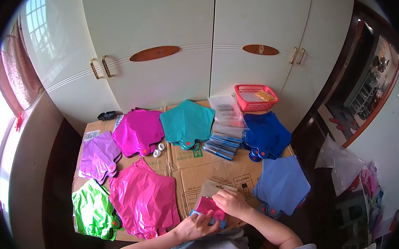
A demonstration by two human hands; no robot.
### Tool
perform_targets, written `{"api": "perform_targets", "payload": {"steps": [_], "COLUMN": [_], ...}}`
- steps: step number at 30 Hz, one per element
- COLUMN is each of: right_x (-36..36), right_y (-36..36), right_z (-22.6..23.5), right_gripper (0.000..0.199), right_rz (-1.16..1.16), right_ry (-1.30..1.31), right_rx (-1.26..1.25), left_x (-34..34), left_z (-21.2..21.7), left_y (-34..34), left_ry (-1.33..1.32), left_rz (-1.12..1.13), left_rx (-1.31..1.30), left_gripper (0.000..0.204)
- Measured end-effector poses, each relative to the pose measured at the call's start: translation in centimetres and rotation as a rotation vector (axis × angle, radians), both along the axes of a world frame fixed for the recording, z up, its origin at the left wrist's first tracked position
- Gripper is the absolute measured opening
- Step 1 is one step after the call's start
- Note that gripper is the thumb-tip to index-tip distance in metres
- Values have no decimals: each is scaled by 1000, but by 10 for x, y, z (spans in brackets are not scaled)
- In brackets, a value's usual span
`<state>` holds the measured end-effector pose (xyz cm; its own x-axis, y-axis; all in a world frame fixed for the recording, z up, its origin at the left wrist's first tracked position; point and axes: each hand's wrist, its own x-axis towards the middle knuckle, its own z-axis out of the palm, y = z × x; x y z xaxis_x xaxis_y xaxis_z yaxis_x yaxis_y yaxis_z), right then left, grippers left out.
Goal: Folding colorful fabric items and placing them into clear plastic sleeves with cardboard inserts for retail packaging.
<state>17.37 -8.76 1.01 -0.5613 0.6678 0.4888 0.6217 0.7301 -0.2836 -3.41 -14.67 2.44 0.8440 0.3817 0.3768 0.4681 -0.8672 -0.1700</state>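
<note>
At the table's near edge, my left hand [198, 225] is closed around the lower left of a folded pink foil balloon [207, 204]. My right hand [232, 202] pinches the balloon's right side, close to a clear plastic bag [211, 186]. The bag lies just beyond the balloon, and whether the balloon is partly inside it I cannot tell. Beneath my fingers shows a blue and white card [222, 224], mostly covered. Left of my hands spreads a pile of flat pink foil balloons [144, 200]; a pile of pale blue ones [283, 185] lies to their right.
Cardboard [184, 172] covers the table. Around it lie green [92, 209], lilac [99, 153], magenta [137, 130], teal [187, 120] and dark blue [267, 132] foil piles. Packets [225, 143], clear bags [225, 108], a red basket [255, 105] and white rolls [158, 150] stand among them.
</note>
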Motion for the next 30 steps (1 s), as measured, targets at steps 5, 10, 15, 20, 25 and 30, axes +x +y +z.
{"api": "perform_targets", "payload": {"steps": [5,10,15,20,25,30], "right_x": [-1,-11,-23,-24,-21,-7], "right_y": [1,6,19,20,22,13], "right_z": [5,16,6,-4,-1,5], "right_gripper": [12,9,6,5,11,28], "right_rz": [-19,-117,-19,28,88,-156], "right_ry": [-9,-28,-101,-147,-117,373], "right_rx": [16,144,252,251,189,-63], "left_x": [4,5,6,5,12,12], "left_z": [-4,-12,-8,-6,-10,-12], "left_y": [7,8,6,12,17,17], "left_ry": [-25,5,-31,-13,6,-71], "left_rz": [-8,-12,0,1,11,80], "left_rx": [-28,21,-8,-9,-20,73], "left_gripper": [36,31,34,36,37,40]}}
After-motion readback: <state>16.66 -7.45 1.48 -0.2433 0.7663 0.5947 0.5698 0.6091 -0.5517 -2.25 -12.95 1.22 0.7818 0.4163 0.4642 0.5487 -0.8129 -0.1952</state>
